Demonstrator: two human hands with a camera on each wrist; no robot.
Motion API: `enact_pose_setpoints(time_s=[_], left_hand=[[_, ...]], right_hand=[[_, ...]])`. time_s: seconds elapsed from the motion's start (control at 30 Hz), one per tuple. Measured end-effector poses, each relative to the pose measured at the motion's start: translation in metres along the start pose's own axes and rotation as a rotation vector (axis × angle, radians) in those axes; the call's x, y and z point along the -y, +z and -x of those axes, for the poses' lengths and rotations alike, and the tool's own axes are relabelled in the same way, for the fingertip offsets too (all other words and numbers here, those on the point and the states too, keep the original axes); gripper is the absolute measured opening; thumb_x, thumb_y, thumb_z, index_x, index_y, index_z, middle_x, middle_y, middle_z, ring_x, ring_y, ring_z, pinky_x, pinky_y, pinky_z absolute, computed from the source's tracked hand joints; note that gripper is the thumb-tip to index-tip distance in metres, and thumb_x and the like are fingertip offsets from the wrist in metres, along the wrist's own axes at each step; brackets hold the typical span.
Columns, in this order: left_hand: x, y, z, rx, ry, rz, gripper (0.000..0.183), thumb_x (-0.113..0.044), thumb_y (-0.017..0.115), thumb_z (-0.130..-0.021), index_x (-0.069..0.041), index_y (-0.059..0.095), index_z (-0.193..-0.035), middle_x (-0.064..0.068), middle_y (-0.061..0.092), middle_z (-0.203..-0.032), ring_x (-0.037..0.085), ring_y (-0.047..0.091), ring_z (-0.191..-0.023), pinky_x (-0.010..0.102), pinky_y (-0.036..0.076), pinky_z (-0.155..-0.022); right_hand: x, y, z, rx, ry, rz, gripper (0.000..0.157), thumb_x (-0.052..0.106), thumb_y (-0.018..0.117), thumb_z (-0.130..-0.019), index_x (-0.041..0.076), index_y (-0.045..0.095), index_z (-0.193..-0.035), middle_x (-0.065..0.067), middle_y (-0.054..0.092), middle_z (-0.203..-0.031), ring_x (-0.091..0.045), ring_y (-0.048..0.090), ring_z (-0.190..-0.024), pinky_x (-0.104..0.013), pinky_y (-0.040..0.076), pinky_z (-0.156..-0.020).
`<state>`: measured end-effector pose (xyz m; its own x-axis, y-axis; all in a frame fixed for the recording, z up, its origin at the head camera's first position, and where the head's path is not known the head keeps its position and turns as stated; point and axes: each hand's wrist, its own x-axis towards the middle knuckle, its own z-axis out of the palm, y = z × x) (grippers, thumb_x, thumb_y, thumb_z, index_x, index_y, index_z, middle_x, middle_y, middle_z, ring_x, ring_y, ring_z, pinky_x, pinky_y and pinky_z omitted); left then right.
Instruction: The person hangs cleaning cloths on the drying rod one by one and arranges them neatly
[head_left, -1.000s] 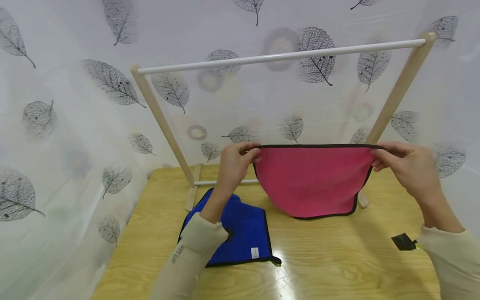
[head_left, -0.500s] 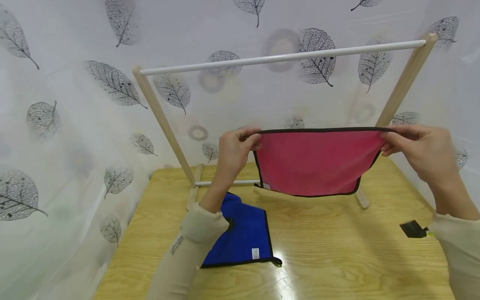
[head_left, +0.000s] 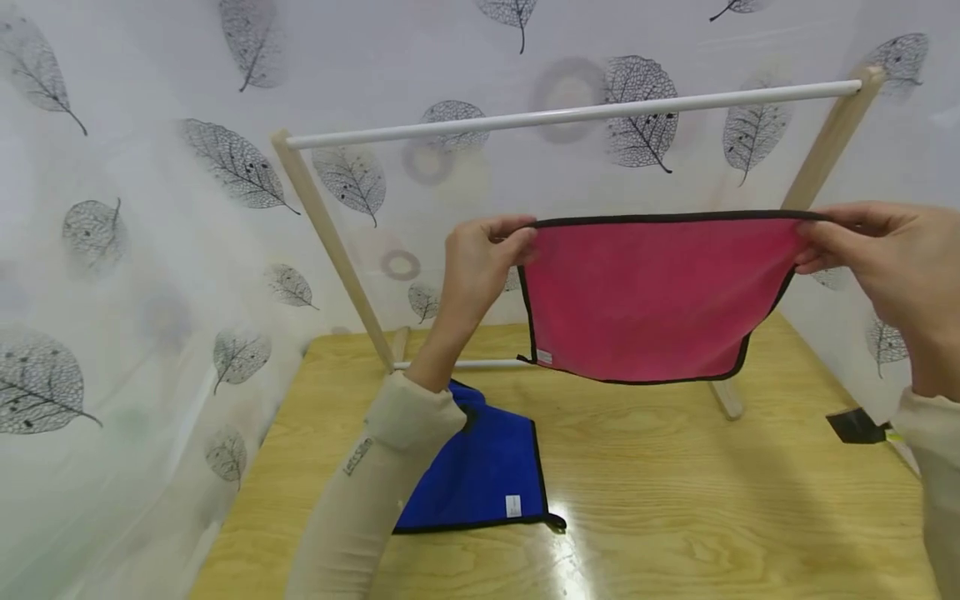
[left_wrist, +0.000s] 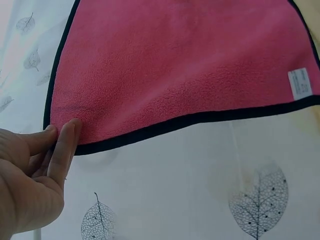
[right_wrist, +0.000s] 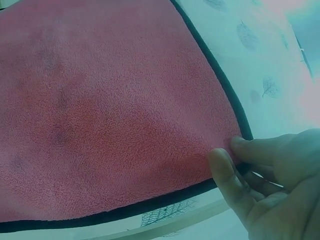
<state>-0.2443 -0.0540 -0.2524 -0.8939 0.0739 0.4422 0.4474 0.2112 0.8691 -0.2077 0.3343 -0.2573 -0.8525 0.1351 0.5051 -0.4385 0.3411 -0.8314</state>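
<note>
A pink towel (head_left: 660,300) with a black border hangs stretched between both hands, its upper edge nearly level. My left hand (head_left: 480,258) pinches its upper left corner; the left wrist view shows thumb and fingers on the black trim of the pink towel (left_wrist: 175,70). At the upper right corner my right hand (head_left: 885,250) pinches the cloth, also seen up close in the right wrist view. A small white label (head_left: 544,357) shows near the towel's lower left corner. Below and behind the left forearm lies a blue towel (head_left: 487,467) with black trim, partly hidden by the sleeve.
A rack with a white top bar (head_left: 570,117) and wooden posts (head_left: 330,250) stands at the back of the wooden table (head_left: 637,517), beyond the pink towel. A small black object (head_left: 857,425) shows beside the right sleeve. A leaf-patterned sheet (head_left: 150,275) hangs behind.
Both hands have raised the pink towel toward the rack's top bar, and the right hand has moved farther right. The towel's lower edge has opened out. The blue towel stays put.
</note>
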Motion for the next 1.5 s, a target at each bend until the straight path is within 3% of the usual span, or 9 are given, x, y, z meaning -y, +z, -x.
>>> enact_pose_setpoints(time_s=[0.13,0.3,0.5,0.7,0.87,1.07,1.2,1.5], left_hand=[[-0.006,0.002,-0.006,-0.013,0.002,0.008,0.02,-0.007,0.073,-0.096,0.001,0.077,-0.114,0.013,0.078,-0.096,0.017,0.077,-0.075,0.031,0.063,-0.074],[-0.011,0.004,-0.014,-0.019,0.033,-0.005,0.019,-0.008,0.074,-0.097,0.0,0.078,-0.114,0.012,0.078,-0.095,0.015,0.077,-0.075,0.03,0.063,-0.073],[-0.02,0.002,-0.021,-0.027,0.034,0.021,0.019,-0.005,0.073,-0.096,0.002,0.077,-0.114,0.014,0.078,-0.096,0.018,0.077,-0.076,0.025,0.062,-0.072],[-0.028,-0.001,-0.028,-0.049,0.043,0.042,0.019,-0.004,0.074,-0.096,0.003,0.077,-0.113,0.015,0.078,-0.097,0.019,0.077,-0.075,0.026,0.062,-0.072],[-0.033,-0.001,-0.033,-0.05,0.039,0.043,0.019,-0.004,0.074,-0.096,0.003,0.077,-0.113,0.014,0.078,-0.097,0.019,0.077,-0.076,0.026,0.062,-0.072],[-0.038,0.001,-0.04,-0.044,0.051,0.053,0.018,-0.003,0.072,-0.096,0.004,0.077,-0.113,0.014,0.078,-0.097,0.019,0.077,-0.075,0.025,0.062,-0.072],[-0.043,0.002,-0.045,-0.041,0.055,0.089,0.018,0.0,0.072,-0.096,0.006,0.077,-0.112,0.016,0.078,-0.097,0.021,0.077,-0.075,0.026,0.062,-0.072],[-0.06,0.001,-0.055,-0.055,0.05,0.064,0.018,-0.003,0.073,-0.096,0.003,0.078,-0.112,0.012,0.078,-0.096,0.017,0.077,-0.074,0.024,0.061,-0.072]], right_hand=[[0.002,-0.004,-0.01,0.015,-0.052,-0.083,0.032,-0.01,0.062,-0.097,0.016,0.078,-0.099,0.007,0.075,-0.077,-0.004,0.07,-0.057,-0.015,0.056,-0.058],[0.004,-0.008,-0.019,0.027,-0.108,-0.093,0.032,-0.013,0.06,-0.097,0.015,0.077,-0.101,0.006,0.075,-0.08,-0.003,0.07,-0.058,-0.015,0.056,-0.058],[0.006,-0.009,-0.027,0.044,-0.113,-0.2,0.031,-0.015,0.06,-0.096,0.01,0.078,-0.099,0.001,0.076,-0.079,-0.006,0.071,-0.058,-0.017,0.056,-0.056],[0.014,-0.008,-0.035,0.038,-0.097,-0.196,0.029,-0.011,0.061,-0.097,0.013,0.078,-0.1,0.003,0.076,-0.081,-0.005,0.072,-0.058,-0.016,0.056,-0.057],[0.018,-0.009,-0.042,0.051,-0.092,-0.334,0.026,-0.014,0.061,-0.095,0.004,0.079,-0.1,-0.002,0.077,-0.08,-0.008,0.073,-0.059,-0.018,0.056,-0.055],[0.023,-0.015,-0.049,0.034,-0.079,-0.238,0.029,-0.01,0.06,-0.098,0.01,0.08,-0.102,0.003,0.077,-0.081,-0.005,0.072,-0.06,-0.015,0.056,-0.057],[0.023,-0.022,-0.056,0.068,-0.095,-0.213,0.027,-0.007,0.06,-0.099,0.01,0.079,-0.107,0.004,0.077,-0.085,-0.004,0.073,-0.063,-0.014,0.056,-0.06],[0.027,-0.029,-0.076,0.107,-0.099,-0.425,0.017,-0.006,0.066,-0.095,0.001,0.077,-0.105,-0.004,0.078,-0.087,-0.01,0.075,-0.064,-0.017,0.057,-0.059]])
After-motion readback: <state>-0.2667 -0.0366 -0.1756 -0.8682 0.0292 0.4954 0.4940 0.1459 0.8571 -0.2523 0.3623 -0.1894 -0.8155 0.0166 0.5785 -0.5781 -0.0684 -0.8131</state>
